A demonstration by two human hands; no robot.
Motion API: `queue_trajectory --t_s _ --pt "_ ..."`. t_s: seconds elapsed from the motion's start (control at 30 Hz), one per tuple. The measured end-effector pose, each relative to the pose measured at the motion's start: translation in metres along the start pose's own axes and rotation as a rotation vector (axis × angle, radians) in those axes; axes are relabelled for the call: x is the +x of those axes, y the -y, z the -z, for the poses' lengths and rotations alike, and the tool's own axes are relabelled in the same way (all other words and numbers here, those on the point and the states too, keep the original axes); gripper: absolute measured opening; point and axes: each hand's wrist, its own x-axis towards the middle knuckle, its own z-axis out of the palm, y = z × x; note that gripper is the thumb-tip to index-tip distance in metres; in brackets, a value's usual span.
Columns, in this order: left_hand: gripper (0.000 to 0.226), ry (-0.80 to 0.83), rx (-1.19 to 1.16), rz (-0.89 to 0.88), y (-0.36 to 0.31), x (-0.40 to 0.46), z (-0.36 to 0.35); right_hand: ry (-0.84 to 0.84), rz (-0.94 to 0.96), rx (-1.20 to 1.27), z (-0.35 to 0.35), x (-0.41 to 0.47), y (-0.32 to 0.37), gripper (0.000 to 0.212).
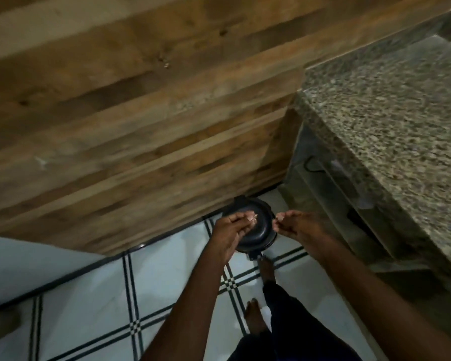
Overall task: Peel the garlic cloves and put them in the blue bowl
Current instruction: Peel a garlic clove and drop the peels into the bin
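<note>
Item: peeling step, discard stage, judged from hand placement. Left hand (231,230), lower centre of the frame, fingers curled, pinches a small pale scrap, probably garlic skin (330,217) or a clove; too small and blurred to tell which. Right hand (301,225), just right of it, fingertips drawn together as if pinching a tiny pale fragment; contents not resolvable. Both hands hover apart from each other above a dark round lidded bin (255,230) standing on the tiled floor (89,295), against the wooden panel wall (141,113). Blue bowl: not in view; presumably on the granite counter (388,113) at right, though nothing shows there. Next move, as judged: drop the skin over the bin, which appears closed and would need opening first, then carry any clove back to the bowl. Obscured: bin's near rim behind the left hand; whole frame soft with motion blur; bare feet (255,319) partly cut by dark trousers.
</note>
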Motion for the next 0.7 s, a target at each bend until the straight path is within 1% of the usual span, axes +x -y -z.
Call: queue_trajectory --t_s 0.1,0.27,0.37,0.43,0.53,0.63,0.7 --pt "0.014 -0.044 -0.027 0.02 0.004 0.019 0.021 -0.015 -0.054 -0.014 -0.015 0.025 -0.012 0.008" --pt "0.013 -0.111 0.001 0.054 0.014 0.057 0.046 -0.1 -0.197 -0.077 -0.031 0.064 -0.025 0.004" --pt "0.014 -0.153 0.049 0.073 0.025 0.087 0.056 -0.135 -0.259 -0.152 -0.036 0.098 -0.035 0.009" --pt "0.014 -0.184 0.088 0.084 0.033 0.11 0.063 -0.185 -0.285 -0.213 -0.036 0.129 -0.05 0.01" --pt "0.018 -0.246 0.167 0.119 0.049 0.153 0.072 -0.24 -0.278 -0.265 -0.033 0.184 -0.077 0.017" --pt "0.022 -0.299 0.15 0.166 0.07 0.203 0.081 -0.258 -0.336 -0.339 -0.031 0.243 -0.099 0.017" --pt "0.025 -0.334 0.164 0.193 0.088 0.238 0.087 -0.233 -0.382 -0.366 -0.027 0.281 -0.114 0.023"
